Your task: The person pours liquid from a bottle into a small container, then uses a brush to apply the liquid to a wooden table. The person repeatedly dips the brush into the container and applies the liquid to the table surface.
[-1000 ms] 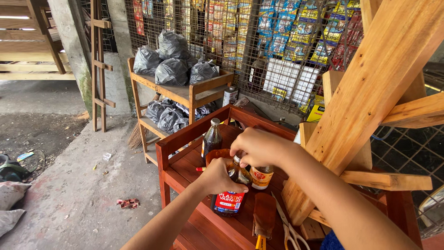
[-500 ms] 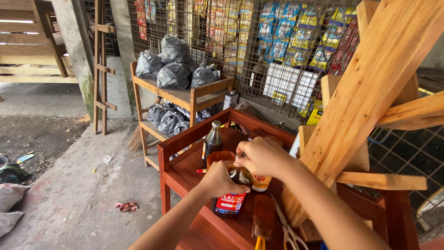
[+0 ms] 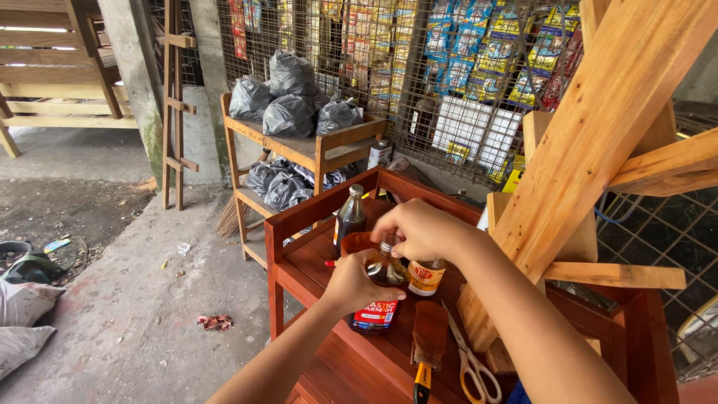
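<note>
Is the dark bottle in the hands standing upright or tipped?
Upright: the left hand grips the dark bottle on the red wooden shelf; the right hand covers its cap.

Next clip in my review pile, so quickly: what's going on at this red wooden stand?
A person stands over a red wooden shelf. The left hand grips a dark bottle with a red label around its body, while the right hand has its fingers on the bottle's cap. Behind it stand a taller dark bottle and a smaller labelled bottle. A brush with a yellow handle and scissors lie nearby on the shelf.
</note>
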Demonstrator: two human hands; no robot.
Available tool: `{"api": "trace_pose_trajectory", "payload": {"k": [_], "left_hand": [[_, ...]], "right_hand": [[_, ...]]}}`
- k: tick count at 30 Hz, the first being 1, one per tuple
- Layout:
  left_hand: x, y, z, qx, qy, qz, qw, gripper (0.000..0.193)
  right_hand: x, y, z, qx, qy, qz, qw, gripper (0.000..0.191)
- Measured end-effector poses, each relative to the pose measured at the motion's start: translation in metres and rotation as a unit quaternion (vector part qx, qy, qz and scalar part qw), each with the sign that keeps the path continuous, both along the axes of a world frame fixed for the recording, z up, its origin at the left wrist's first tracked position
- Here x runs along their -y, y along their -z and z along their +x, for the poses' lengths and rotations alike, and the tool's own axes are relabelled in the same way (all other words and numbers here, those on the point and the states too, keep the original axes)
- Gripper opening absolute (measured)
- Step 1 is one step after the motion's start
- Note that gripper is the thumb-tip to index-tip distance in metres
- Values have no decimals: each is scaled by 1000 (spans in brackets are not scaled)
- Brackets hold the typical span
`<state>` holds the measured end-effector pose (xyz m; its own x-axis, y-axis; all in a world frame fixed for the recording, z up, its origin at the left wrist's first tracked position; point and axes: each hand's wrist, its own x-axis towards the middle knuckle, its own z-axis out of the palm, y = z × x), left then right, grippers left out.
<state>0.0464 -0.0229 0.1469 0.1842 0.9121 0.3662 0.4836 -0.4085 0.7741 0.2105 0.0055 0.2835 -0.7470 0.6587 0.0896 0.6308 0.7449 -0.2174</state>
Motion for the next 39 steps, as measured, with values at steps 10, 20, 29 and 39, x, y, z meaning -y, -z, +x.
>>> {"api": "trace_pose_trajectory", "payload": {"k": [10,20,29,39], "left_hand": [[-5,-2,3,-30,-5,25,999,85],[-6,-3,2,-23,9,-13,1000,72],[-3,-1,6,13,6,52,999,74],[13,-21,5,-52,-108,54,991,73]], "right_hand": [[12,-5,-14,123,183,61,973,59],[24,-10,-18,109,217,46,969,44],[19,5,-7,52,198,57,977,30],[38,5,13,-107,231,17,967,53]]}}
